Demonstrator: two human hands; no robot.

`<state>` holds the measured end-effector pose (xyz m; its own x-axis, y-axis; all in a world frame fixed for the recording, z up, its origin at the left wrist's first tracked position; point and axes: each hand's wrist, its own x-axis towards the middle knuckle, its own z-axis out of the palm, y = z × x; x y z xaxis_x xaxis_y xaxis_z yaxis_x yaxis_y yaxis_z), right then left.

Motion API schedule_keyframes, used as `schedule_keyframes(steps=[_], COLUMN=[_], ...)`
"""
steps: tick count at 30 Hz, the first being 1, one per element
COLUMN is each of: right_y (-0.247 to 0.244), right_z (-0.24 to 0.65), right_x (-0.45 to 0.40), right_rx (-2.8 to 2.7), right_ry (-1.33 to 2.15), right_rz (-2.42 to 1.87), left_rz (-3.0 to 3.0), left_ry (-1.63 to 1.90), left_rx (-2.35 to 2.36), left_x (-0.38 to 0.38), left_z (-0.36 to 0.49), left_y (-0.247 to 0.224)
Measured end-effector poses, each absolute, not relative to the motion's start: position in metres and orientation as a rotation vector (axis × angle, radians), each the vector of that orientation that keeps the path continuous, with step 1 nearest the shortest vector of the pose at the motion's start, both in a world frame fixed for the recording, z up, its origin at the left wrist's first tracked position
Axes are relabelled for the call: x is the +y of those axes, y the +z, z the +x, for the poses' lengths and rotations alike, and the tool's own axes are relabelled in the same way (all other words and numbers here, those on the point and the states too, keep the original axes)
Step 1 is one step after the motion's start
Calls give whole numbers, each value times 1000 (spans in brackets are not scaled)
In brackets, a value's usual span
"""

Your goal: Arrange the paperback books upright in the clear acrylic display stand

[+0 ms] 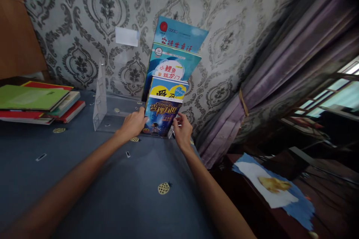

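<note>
A clear stepped rack (pixel 100 101) stands against the wall, with several books in its right part. The front one is a dark blue book (pixel 161 115) with gold lettering. Behind it rise a yellow and blue book (pixel 168 89), a teal book (pixel 175 61) and a taller blue book (pixel 182 33). My left hand (pixel 134 122) has its fingers closed at the dark blue book's left edge. At that book's right edge is my right hand (pixel 183 129), its fingers curled against the side. Both hands hold the front book between them, upright and leaning slightly back.
Several stacked books (pixel 33 99) lie at the left on the blue tablecloth (pixel 106 179). A purple curtain (pixel 224 130) hangs to the right of the rack. Beyond it, a blue cloth and white paper (pixel 252 175) lie on a lower dark surface. Patterned wallpaper backs the table.
</note>
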<state>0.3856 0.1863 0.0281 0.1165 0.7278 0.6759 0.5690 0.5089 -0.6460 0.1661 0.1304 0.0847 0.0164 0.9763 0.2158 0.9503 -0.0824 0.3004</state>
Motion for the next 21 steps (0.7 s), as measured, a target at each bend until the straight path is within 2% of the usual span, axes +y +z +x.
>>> schedule_keyframes(steps=[21], right_y=[29], right_z=[387], right_x=[183], right_rx=[-1573], right_ry=[158], right_rz=[-1164], left_rz=[2231], left_ry=[518], left_rx=[1983], left_x=[142], left_z=[145], left_y=[85])
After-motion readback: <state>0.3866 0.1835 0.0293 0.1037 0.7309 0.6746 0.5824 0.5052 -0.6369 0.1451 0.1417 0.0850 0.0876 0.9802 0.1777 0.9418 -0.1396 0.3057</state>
